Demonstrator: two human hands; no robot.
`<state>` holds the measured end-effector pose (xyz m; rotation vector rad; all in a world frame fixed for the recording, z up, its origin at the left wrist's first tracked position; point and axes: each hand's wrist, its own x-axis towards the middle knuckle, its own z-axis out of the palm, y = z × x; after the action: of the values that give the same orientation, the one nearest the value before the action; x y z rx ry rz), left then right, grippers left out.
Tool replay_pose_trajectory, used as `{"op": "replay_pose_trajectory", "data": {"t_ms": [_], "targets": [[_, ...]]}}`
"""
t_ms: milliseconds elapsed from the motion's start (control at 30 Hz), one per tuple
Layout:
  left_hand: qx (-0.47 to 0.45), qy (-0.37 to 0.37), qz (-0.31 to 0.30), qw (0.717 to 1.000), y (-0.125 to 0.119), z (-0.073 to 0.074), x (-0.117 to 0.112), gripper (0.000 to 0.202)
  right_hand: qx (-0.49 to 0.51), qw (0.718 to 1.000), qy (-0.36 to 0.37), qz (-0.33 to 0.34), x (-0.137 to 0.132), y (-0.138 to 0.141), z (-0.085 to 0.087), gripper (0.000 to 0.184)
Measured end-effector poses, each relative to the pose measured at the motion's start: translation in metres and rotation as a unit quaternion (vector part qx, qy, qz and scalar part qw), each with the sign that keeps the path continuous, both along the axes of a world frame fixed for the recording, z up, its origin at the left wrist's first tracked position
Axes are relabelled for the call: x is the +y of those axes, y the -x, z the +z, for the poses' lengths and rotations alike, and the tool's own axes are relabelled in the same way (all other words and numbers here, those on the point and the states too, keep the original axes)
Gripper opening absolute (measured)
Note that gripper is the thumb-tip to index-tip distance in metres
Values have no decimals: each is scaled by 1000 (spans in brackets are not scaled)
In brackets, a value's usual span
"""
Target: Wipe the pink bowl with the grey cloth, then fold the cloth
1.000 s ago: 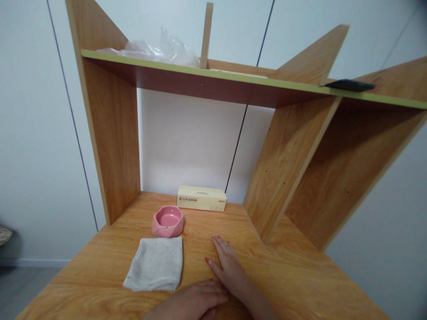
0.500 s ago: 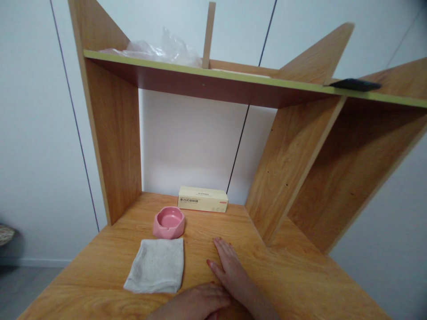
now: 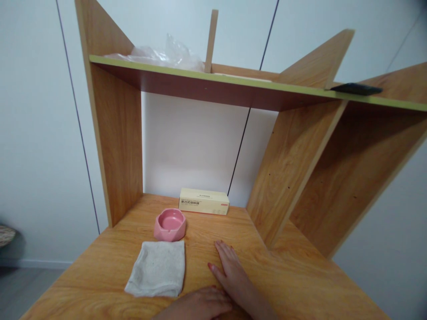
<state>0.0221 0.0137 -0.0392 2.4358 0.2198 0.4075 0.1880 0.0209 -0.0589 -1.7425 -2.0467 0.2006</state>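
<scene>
My right hand (image 3: 231, 271) lies flat on the wooden desk (image 3: 293, 284) with its fingers stretched out, holding nothing. My left hand (image 3: 200, 304) rests palm down at the bottom edge, just touching the right wrist, fingers together and flat. A folded grey-white cloth (image 3: 157, 269) lies to the left of both hands. Behind the cloth stands a pink ashtray (image 3: 169, 224). A long cream box (image 3: 204, 201) sits at the back against the wall.
A shelf (image 3: 213, 80) spans the desk overhead, with wooden side panels to the left and right. On top of it lie a crumpled clear plastic bag (image 3: 167, 54) and a flat black object (image 3: 356, 88). White walls stand behind.
Both hands stay where they were. The view has tilted a little, so everything sits slightly lower and further right in the picture.
</scene>
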Motion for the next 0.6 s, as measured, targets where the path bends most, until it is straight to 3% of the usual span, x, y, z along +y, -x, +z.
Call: {"op": "replay_pose_trajectory", "data": {"t_ms": [233, 600], "targets": [[-6, -7, 3, 1000, -1, -9, 1, 40, -3, 1000, 9, 4, -1, 0, 2, 56], [-7, 2, 3, 1000, 1, -2, -1, 41, -3, 1000, 4, -5, 1, 0, 0, 54]]}}
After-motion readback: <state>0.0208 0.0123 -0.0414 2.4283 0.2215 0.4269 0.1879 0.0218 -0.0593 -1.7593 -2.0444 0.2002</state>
